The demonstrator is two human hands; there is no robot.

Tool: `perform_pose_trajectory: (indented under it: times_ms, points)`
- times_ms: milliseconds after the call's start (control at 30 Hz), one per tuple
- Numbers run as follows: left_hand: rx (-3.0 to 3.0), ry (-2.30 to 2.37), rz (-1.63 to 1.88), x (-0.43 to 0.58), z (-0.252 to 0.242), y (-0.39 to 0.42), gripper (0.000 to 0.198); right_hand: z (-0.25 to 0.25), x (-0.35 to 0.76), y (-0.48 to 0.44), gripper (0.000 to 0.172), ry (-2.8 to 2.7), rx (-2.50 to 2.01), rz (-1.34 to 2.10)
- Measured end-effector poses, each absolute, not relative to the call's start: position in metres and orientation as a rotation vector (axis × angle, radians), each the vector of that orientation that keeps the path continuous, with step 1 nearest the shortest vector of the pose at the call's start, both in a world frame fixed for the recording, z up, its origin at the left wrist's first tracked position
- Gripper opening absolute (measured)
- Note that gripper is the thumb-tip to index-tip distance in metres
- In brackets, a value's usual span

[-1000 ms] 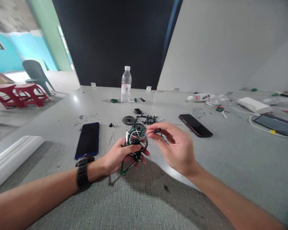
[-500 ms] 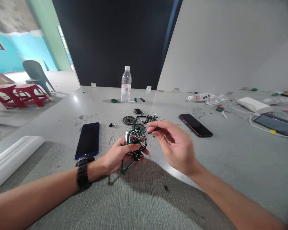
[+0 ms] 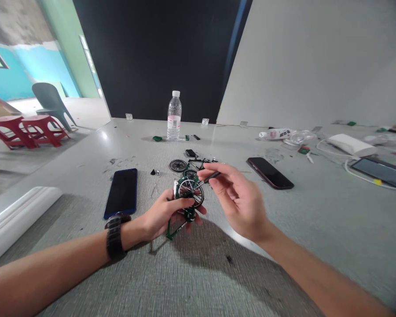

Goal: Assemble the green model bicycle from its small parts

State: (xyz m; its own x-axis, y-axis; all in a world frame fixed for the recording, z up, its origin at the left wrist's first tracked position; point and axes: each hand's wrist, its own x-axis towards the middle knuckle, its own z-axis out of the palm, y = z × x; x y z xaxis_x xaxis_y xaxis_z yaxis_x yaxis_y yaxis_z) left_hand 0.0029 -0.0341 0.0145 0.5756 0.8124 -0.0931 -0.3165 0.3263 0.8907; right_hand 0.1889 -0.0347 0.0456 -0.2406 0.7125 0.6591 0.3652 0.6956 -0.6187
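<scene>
My left hand grips a green model bicycle, its thumb lying across the lower part of the spoked wheel and its other fingers underneath. Between the thumb and fingers of my right hand is a small screwdriver with a dark handle. Its thin metal shaft points down to the left, with the tip at or near the wheel's hub. Just beyond the hands lie a loose black wheel and a dark bicycle frame, partly hidden by my right hand.
A blue-edged phone lies to the left, a second phone to the right. Behind the parts stands a water bottle. Small black and silver pieces lie left of the wheels. Cables and a white box are at far right.
The screwdriver has tilted more steeply, and my right hand has shifted slightly. My left hand keeps the same hold on the model bicycle.
</scene>
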Motion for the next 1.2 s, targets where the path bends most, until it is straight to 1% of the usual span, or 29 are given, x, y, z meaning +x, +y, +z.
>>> perform_pose_trajectory:
  times_ms: [100,233,400,567,900,1033,1133,1200]
  points:
    - [0.982,0.586,0.79,0.003,0.014,-0.034,0.026,0.044,0.189,-0.032,0.03,-1.905,-0.835,0.323]
    - [0.956,0.581,0.786,0.003,0.014,-0.033,0.026,0.043,0.192,-0.027,0.041,-2.07,-0.846,0.165]
    - [0.963,0.574,0.784,0.003,0.013,-0.031,0.024,0.041,0.197,-0.024,0.048,-2.222,-0.766,0.075]
    - [0.959,0.579,0.77,0.002,0.012,-0.03,0.025,0.041,0.201,-0.02,0.049,-2.332,-0.73,-0.07]
    - [0.976,0.554,0.737,0.002,0.012,-0.03,0.024,0.042,0.205,-0.022,0.047,-2.375,-0.711,-0.074]
    - [0.958,0.562,0.735,0.002,0.012,-0.029,0.025,0.039,0.201,-0.021,0.053,-2.288,-0.682,0.027]
    - [0.925,0.569,0.758,0.002,0.011,-0.029,0.028,0.043,0.204,-0.019,0.053,-2.154,-0.763,0.104]
    - [0.907,0.579,0.788,0.002,0.011,-0.03,0.028,0.047,0.21,-0.015,0.053,-2.098,-0.903,0.123]
